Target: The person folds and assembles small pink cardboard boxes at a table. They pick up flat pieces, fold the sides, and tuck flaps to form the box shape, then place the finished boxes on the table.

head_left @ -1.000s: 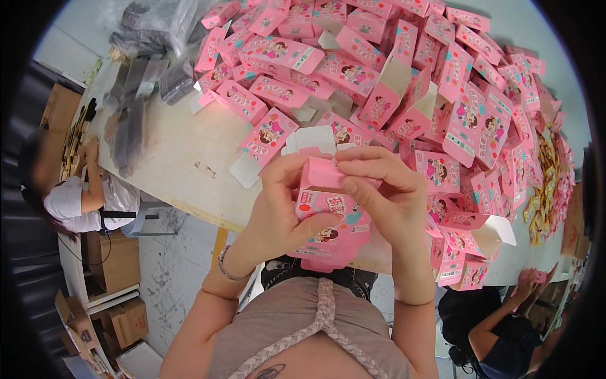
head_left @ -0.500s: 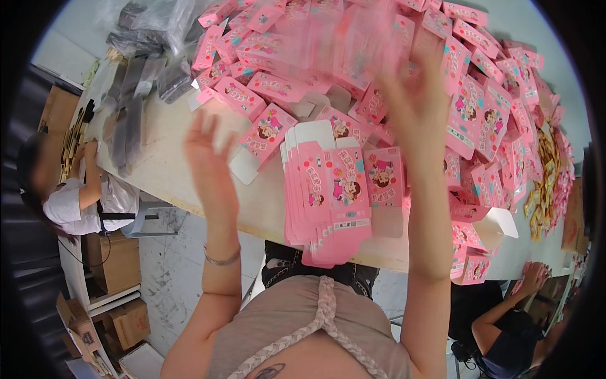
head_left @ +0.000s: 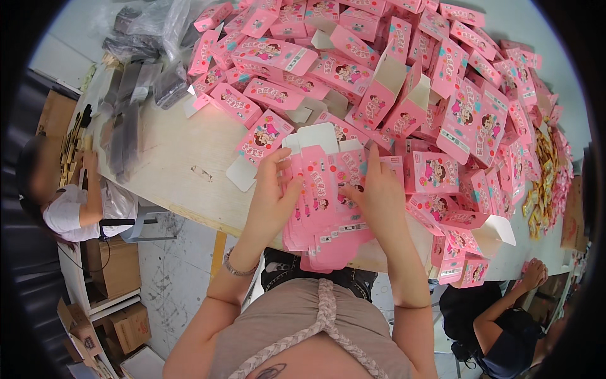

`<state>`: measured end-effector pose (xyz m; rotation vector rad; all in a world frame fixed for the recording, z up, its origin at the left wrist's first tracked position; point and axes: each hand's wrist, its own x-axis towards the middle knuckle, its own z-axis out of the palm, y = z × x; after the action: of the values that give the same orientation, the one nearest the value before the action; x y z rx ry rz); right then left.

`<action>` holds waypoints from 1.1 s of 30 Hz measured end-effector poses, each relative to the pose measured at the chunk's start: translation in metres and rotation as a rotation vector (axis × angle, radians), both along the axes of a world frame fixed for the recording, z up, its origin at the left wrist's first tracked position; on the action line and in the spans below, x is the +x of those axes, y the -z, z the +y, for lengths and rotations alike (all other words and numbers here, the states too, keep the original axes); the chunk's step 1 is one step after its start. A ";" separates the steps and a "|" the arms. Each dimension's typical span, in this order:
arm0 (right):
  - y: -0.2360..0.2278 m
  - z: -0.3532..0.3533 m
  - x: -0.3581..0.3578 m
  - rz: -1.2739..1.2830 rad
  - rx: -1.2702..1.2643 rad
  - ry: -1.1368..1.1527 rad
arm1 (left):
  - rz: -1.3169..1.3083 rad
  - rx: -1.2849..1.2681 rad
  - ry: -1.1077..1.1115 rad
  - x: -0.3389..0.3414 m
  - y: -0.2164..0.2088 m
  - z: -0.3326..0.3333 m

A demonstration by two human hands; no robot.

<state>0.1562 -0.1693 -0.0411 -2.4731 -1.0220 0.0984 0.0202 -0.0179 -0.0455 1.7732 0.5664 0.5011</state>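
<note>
Stack, heading: flat pink printed cardboard carton blanks (head_left: pixel 318 216) lie overlapped on the pale wooden bench (head_left: pixel 184 151) before the wearer; white end flaps point away, pink tabs toward the wearer's body.
Stack, long axis: runs out from the bench's near edge, roughly square to it.
Left hand (head_left: pixel 270 197): moderately wide, thumb apart from fingers, at the stack's left edge.
Right hand (head_left: pixel 377 194): wide, thumb over the printed panel, index finger stretched forward by the right edge.
Change, from 0.5 s ago: both hands were raised off the stack, right one blurred before the heap of folded pink cardboard boxes (head_left: pixel 346 71); now both are at the blanks.
Count: hands, 2; stack, 1, blanks too overlapped to count; heap, 1, boxes uncountable; other people (head_left: pixel 66 211), 2.
</note>
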 end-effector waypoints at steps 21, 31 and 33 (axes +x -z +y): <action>-0.058 0.013 -0.024 0.371 0.866 -0.303 | -0.479 -0.142 0.144 0.019 -0.067 -0.037; -0.048 0.019 -0.023 0.738 1.243 -0.215 | -0.076 0.012 0.334 -0.004 -0.069 -0.016; -0.049 0.017 -0.020 0.939 1.205 -0.211 | -0.049 0.060 0.315 -0.007 -0.065 -0.017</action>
<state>0.1361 -0.1526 0.0079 -1.0025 -0.5858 0.4850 0.0130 -0.0345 0.0193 1.8590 0.2320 0.3431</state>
